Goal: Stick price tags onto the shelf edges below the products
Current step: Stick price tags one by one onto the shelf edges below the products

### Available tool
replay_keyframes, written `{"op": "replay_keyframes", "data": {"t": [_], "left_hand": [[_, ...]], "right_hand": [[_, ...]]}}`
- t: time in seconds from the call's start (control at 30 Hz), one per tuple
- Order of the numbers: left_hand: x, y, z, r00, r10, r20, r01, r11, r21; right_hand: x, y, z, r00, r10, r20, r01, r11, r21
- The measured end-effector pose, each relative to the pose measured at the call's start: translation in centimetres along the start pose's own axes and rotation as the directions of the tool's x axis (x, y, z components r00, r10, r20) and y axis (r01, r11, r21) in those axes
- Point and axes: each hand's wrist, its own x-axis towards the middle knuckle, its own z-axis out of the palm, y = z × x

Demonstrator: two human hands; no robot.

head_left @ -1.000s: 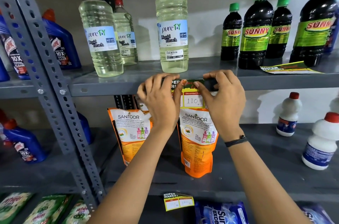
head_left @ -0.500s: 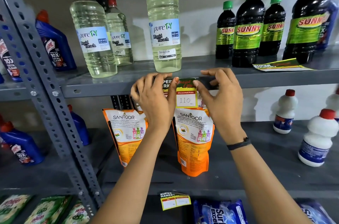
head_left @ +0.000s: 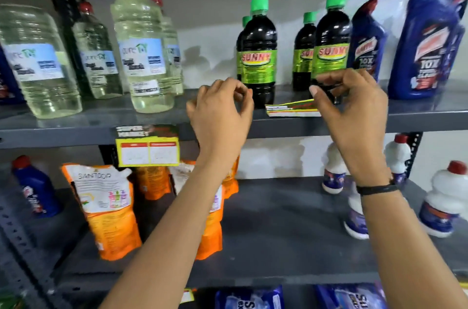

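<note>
On the upper shelf edge: a price tag (head_left: 147,146) hangs stuck to the grey lip of the upper shelf (head_left: 417,120), below the clear bleach bottles (head_left: 143,55); I see its dark header, yellow border and two white boxes, but blur hides the figures.
Left hand: my left hand (head_left: 220,116) floats in front of the shelf edge, right of the stuck tag and apart from it; the fingers are curled with thumb and forefinger tips close together, and I see nothing between them.
Right hand: my right hand (head_left: 354,111) is raised in front of the shelf top, thumb and fingers curved toward each other with a gap; whether a dark sliver sits in the fingertips I cannot tell through the blur. A black band (head_left: 377,189) circles that wrist.
Spare tags: a small stack of tags (head_left: 291,108) lies flat on the shelf top, just beside my right thumb, in front of the dark green-capped bottles (head_left: 258,55).
Further right on that shelf: blue cleaner bottles (head_left: 430,38) stand upright.
Lower shelf: orange pouches (head_left: 109,210) stand behind my left forearm; white bottles with red caps (head_left: 443,200) stand to the right.
Bottom edge: another tag (head_left: 188,296) shows partly beside my left arm.
</note>
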Motion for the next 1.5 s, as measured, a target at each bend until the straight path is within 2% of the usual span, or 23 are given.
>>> {"op": "replay_keyframes", "data": {"t": [0.1, 0.23, 0.4, 0.57, 0.8, 0.93, 1.03, 1.13, 1.27, 1.37, 1.5], "left_hand": [[1.2, 1.7, 2.5, 0.982, -0.102, 0.161, 0.104, 0.995, -0.006], [2.2, 2.1, 4.2, 0.917, -0.234, 0.324, 0.217, 0.972, 0.087], [2.7, 1.6, 4.5, 0.857, -0.253, 0.449, 0.232, 0.967, 0.103], [3.4, 1.7, 4.4, 0.803, -0.211, 0.557, 0.175, 0.978, 0.117], [3.8, 1.8, 4.6, 0.756, -0.119, 0.644, 0.067, 0.992, 0.104], [3.6, 1.5, 4.8, 0.768, -0.134, 0.626, 0.127, 0.99, 0.056], [3.1, 1.4, 5.0, 0.823, -0.137, 0.552, 0.163, 0.987, 0.003], [2.7, 1.6, 5.0, 0.9, -0.111, 0.421, 0.115, 0.993, 0.015], [2.3, 2.2, 4.9, 0.941, -0.066, 0.331, 0.073, 0.997, -0.01], [2.2, 3.3, 4.5, 0.959, -0.055, 0.279, 0.109, 0.977, -0.184], [1.7, 5.5, 3.9, 0.99, -0.066, 0.128, 0.115, 0.895, -0.431]], "right_hand": [[2.6, 3.8, -1.7, 0.983, 0.03, 0.184, -0.016, 0.997, -0.076], [5.0, 6.8, -2.0, 0.878, 0.001, 0.479, 0.083, 0.985, -0.154], [6.8, 7.5, -0.8, 0.77, -0.114, 0.628, 0.261, 0.954, -0.147], [7.6, 7.9, 0.0, 0.684, -0.157, 0.712, 0.326, 0.939, -0.106], [7.2, 8.5, 0.4, 0.719, -0.16, 0.676, 0.299, 0.95, -0.093], [6.9, 8.6, 0.4, 0.758, -0.157, 0.633, 0.254, 0.965, -0.064], [6.5, 8.5, 0.3, 0.793, -0.166, 0.586, 0.245, 0.968, -0.057], [6.2, 8.5, 0.0, 0.829, -0.191, 0.526, 0.252, 0.967, -0.045], [6.0, 8.3, -0.2, 0.864, -0.214, 0.455, 0.244, 0.97, -0.008], [6.0, 8.0, -0.7, 0.909, -0.198, 0.367, 0.175, 0.98, 0.095], [5.4, 7.3, -2.1, 0.956, -0.1, 0.277, -0.018, 0.918, 0.396]]}}
